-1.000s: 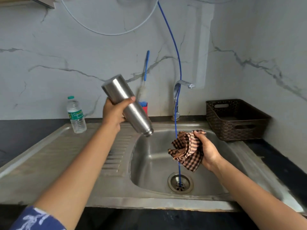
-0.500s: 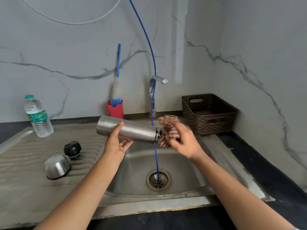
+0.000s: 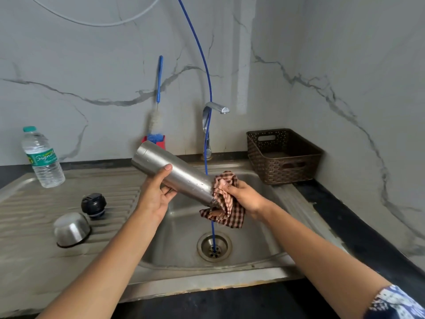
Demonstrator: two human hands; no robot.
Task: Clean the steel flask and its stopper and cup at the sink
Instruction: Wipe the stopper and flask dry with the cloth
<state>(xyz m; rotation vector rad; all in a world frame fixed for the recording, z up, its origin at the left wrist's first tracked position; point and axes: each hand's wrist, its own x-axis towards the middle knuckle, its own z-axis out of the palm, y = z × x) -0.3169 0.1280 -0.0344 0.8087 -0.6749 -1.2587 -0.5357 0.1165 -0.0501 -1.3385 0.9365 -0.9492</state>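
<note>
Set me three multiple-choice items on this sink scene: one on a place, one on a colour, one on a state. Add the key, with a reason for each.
1. Where is the steel cup?
A) in the basin
B) upside down on the draining board, near the black stopper
C) in the brown basket

2. What colour is the cloth in the right hand?
A) plain white
B) solid green
C) brown checked

3. How is the flask?
A) held tilted by the left hand, lower end at the cloth
B) standing upright on the counter
C) lying in the basin

Key: 1 B, its rim sits down on the ribbed board; 2 C, brown checks show on it; 3 A, the fingers curl round its slanted body.
</note>
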